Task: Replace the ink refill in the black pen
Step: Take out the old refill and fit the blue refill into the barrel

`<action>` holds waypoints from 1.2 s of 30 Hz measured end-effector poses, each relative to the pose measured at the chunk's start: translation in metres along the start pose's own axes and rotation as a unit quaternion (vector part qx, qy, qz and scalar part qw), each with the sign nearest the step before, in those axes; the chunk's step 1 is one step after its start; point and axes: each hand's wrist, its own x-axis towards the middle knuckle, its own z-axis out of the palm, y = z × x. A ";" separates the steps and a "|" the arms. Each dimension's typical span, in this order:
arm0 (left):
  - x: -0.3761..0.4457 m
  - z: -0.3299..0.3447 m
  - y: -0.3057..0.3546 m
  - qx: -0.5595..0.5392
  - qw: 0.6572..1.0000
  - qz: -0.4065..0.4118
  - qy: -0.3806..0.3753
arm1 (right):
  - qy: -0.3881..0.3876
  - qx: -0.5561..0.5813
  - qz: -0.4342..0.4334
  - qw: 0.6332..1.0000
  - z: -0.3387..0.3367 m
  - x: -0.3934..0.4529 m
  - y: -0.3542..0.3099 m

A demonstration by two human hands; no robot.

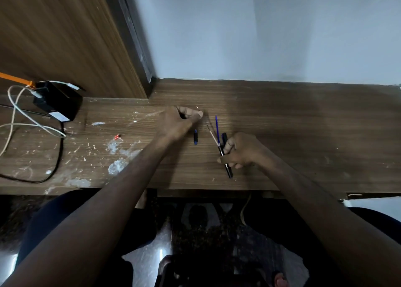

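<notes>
My right hand [240,151] grips the black pen barrel [227,169] low over the wooden desk [303,135], its open end pointing up-left. A thin pale refill [212,135] sticks out of that end and runs straight to the pinched fingertips of my left hand [180,122], which seems to hold its far tip. A blue refill [217,127] lies on the desk just right of it. A small black and blue pen piece [195,137] lies left of the refills. Another black piece [224,137] shows by my right fingers.
A black adapter box [58,101] with white and black cables [19,113] sits at the desk's left. White paint flecks and a small red bit [117,136] mark the left half. A wooden panel [65,37] and white wall stand behind; the desk's front edge is near my knees.
</notes>
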 end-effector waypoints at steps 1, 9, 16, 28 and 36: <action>0.003 -0.002 0.000 0.009 1.000 -0.013 0.006 | -0.001 -0.015 0.006 1.000 -0.002 0.000 0.004; 0.007 0.008 -0.006 0.173 0.984 -0.040 0.004 | 0.012 -0.093 0.020 0.995 -0.009 -0.007 0.017; -0.001 0.022 -0.002 0.271 0.962 -0.010 0.036 | 0.045 -0.062 -0.005 0.997 -0.012 -0.009 0.014; -0.014 0.026 0.013 0.035 0.969 0.063 -0.238 | 0.107 0.288 -0.004 0.952 -0.014 -0.010 -0.004; -0.012 0.010 0.001 0.024 0.973 0.072 -0.220 | 0.113 0.333 -0.012 0.936 -0.010 0.001 -0.016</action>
